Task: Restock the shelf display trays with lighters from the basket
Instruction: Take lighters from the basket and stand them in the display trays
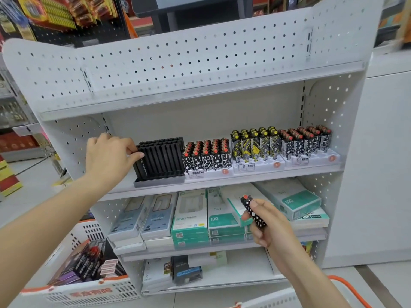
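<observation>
The left hand [111, 156] is gripping the top left edge of the empty black tray [160, 162] on the middle shelf [222, 181], steadying it. The right hand [264, 221] is holding one black-and-white lighter [253, 213] upright, fingers wrapped round it, well below and right of that tray. The basket [89, 292] is sitting low at left. Looks like the loading step is underway; next, that lighter is needing to travel up and left, then drop into a slot.

On the shelf [222, 182], an empty tray [160, 162] stands at the left; three filled lighter trays [262, 152] sit to its right. The basket [73, 287] sits below-left of the tray.
</observation>
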A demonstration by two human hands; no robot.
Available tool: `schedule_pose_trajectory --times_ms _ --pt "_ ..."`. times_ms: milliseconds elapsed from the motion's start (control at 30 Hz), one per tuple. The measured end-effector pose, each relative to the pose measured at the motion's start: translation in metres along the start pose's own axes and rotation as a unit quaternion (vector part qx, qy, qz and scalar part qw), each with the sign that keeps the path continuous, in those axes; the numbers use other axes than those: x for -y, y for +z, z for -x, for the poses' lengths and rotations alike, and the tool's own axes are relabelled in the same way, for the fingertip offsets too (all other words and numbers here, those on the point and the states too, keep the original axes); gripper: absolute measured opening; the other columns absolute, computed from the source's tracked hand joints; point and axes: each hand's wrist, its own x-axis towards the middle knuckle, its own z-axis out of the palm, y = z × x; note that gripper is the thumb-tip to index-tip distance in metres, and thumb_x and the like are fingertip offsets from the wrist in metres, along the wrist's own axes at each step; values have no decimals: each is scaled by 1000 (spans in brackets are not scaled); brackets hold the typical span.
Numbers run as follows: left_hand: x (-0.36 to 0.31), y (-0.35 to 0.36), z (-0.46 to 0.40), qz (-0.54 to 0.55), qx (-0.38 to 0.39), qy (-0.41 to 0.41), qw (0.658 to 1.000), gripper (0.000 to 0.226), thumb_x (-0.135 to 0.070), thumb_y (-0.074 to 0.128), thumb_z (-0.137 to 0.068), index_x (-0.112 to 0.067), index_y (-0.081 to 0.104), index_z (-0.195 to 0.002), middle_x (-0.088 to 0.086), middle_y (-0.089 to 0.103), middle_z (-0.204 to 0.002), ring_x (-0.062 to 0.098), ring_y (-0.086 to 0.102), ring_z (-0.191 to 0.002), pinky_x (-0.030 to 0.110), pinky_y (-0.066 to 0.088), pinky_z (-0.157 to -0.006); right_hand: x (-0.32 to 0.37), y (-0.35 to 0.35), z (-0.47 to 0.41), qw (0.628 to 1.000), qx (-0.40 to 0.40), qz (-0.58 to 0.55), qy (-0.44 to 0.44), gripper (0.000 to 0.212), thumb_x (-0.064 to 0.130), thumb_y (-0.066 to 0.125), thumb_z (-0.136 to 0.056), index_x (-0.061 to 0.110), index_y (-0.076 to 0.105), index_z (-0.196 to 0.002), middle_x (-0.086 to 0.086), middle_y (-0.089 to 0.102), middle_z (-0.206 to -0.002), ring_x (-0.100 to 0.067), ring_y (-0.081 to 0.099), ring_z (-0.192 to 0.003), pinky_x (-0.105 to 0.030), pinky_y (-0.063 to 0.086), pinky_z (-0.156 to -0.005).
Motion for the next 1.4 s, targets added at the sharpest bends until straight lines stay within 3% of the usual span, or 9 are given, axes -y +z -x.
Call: schedule_pose_trajectory --times_ms 133,233,400,567,833,933,1033,1200,1400 --pt "-8 -7 -1 -88 -18 48 995 32 -44 68 -85 -12 74 -81 13 65 -81 36 53 -88 44 35 -83 1 -4 -2 998 -5 -57 6 28 25 39 -100 6 59 -104 -1 56 -64 -5 25 -36 -15 17 -34" --pt "-51 -41 8 -16 -63 77 995 40 -48 47 -89 -16 71 -84 8 66 -80 33 56 -85 41 32 -79 4 -11 -3 998 -28 -50 -5 34 17 35 -98 5 66 -106 -1 52 -68 -5 24 -39 -16 16 -35" --pt "-144 -70 39 157 71 151 973 47 -56 27 -95 -29 64 -85 -11 63 -75 16 54 -78 32 38 -75 19 -19 4 996 -72 -39 -45 20 20 52 -94 11 69 -97 -3 66 -82 -10 45 -54 -20 26 -44" --pt "-198 -48 67 468 265 85 839 24 -48 46 -96 -32 63 -99 -7 71 -89 8 65 -86 34 47 -92 32 -27 23 989 -76 31 -127 26 15 63 -86 28 70 -107 8 72 -91 -6 61 -72 -18 41 -57" --pt "-267 -38 72 621 262 24 738 13 -18 71 -84 -26 66 -94 2 73 -80 15 69 -71 37 56 -75 47 -69 33 949 -171 125 -234 25 13 71 -83 31 71 -99 15 72 -99 -6 65 -95 -21 48 -78" --pt "-288 -35 62 599 259 37 757 12 -19 72 -83 -27 65 -88 -1 72 -79 14 69 -74 37 57 -74 51 -88 31 943 -191 170 -214 30 14 71 -84 38 66 -102 17 70 -103 -3 61 -104 -23 44 -88" --pt "-309 -33 35 549 143 75 820 11 -23 71 -82 -30 64 -86 -10 69 -81 7 65 -79 27 52 -74 56 -109 30 928 -216 247 -178 32 21 66 -87 34 59 -116 17 63 -110 -4 58 -106 -22 43 -90" --pt "-337 -21 -18 423 23 126 897 16 -34 62 -87 -30 65 -103 -13 70 -89 18 60 -95 38 48 -87 66 -131 35 901 -200 366 -121 20 31 58 -91 32 63 -111 18 65 -93 -3 61 -91 -31 50 -86" --pt "-354 -4 -41 330 32 144 932 20 -38 60 -91 -29 66 -108 -11 70 -95 22 47 -111 33 29 -91 60 -148 37 799 -78 596 -30 39 41 44 -97 31 45 -134 11 62 -117 -11 57 -105 -25 41 -81"
